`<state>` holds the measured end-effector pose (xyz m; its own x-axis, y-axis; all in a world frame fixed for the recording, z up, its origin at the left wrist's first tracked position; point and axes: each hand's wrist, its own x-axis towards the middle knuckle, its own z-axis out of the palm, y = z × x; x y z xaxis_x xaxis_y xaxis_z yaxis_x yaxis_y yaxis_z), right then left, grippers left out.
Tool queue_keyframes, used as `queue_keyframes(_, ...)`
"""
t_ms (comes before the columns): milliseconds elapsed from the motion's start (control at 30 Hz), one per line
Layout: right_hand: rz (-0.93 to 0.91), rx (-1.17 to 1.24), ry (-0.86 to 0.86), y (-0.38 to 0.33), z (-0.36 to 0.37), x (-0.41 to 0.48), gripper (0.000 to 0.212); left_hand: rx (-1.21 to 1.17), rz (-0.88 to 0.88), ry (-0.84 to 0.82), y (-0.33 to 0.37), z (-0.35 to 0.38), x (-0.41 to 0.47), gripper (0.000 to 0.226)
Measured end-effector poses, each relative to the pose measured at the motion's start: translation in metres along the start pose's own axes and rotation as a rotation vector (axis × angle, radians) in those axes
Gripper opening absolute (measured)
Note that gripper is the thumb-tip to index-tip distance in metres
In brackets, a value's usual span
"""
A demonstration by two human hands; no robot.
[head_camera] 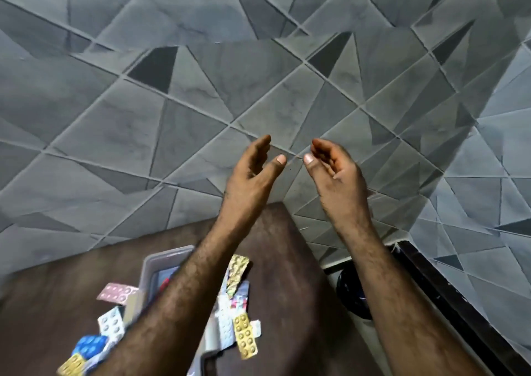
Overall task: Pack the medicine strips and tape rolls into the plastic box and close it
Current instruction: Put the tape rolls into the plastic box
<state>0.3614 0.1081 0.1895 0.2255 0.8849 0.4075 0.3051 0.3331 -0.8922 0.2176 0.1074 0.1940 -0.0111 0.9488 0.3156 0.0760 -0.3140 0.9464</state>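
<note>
We see 2 bare hands raised in front of a grey wall tiled in angular triangle patterns, well above the table. The left hand is spread wide, fingers straight and thumb out, holding nothing. The right hand is loosely curled, its fingers bent toward the thumb, and it too holds nothing. The 2 thumbs point at each other with a small gap between them; the hands do not touch.

Below, on the dark brown table, sits the plastic box, grey and translucent, its near part hidden behind the left forearm. We cannot tell whether a lid is on it, nor what lies inside beyond a blur of red and blue.

Medicine strips lie scattered around the box. To its left are a pink strip, a white strip, a blue strip and, at the frame's lower edge, a yellow strip. To its right are a gold foil strip, tilted, a silver printed strip below it, and a yellow blister strip lying over a white one. Any print on the strips is too blurred for us to read.

A round black object sits right of the table, partly behind the right forearm.
</note>
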Motion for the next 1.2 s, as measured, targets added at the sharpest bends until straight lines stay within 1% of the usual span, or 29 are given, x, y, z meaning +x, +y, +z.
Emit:
queue_keyframes(133, -0.01, 0.034, -0.069, -0.035, 0.044, -0.046, 0.036, 0.037, 0.014, 0.054, 0.01, -0.072, -0.042, 0.056)
queue_keyframes(233, 0.022, 0.053, -0.157, -0.049, 0.082, -0.079, 0.037, 0.043, -0.04, 0.111, 0.008, -0.118, -0.075, 0.055)
queue_keyframes(400, 0.031, 0.078, -0.276, -0.06, 0.133, -0.118, 0.039, 0.027, -0.111, 0.206, -0.006, -0.169, -0.111, 0.055)
queue_keyframes(500, 0.031, 0.07, -0.343, -0.057, 0.155, -0.132, 0.04, 0.043, -0.145, 0.24, -0.015, -0.187, -0.123, 0.055)
queue_keyframes(633, 0.038, 0.023, -0.412, -0.04, 0.175, -0.143, 0.041, 0.068, -0.201, 0.267, -0.034, -0.203, -0.134, 0.054)
queue_keyframes(767, 0.087, -0.013, -0.479, -0.014, 0.189, -0.151, 0.043, 0.103, -0.305, 0.304, -0.06, -0.211, -0.144, 0.055)
queue_keyframes(900, 0.15, -0.049, -0.527, 0.013, 0.195, -0.157, 0.042, 0.17, -0.398, 0.313, -0.086, -0.212, -0.149, 0.064)
queue_keyframes(1000, 0.198, -0.078, -0.563, 0.037, 0.2, -0.161, 0.041, 0.212, -0.473, 0.299, -0.109, -0.211, -0.151, 0.066)
queue_keyframes(1100, 0.259, -0.088, -0.607, 0.058, 0.2, -0.163, 0.042, 0.229, -0.536, 0.283, -0.131, -0.207, -0.156, 0.063)
queue_keyframes(1200, 0.274, -0.113, -0.634, 0.08, 0.201, -0.165, 0.042, 0.247, -0.583, 0.304, -0.145, -0.202, -0.16, 0.056)
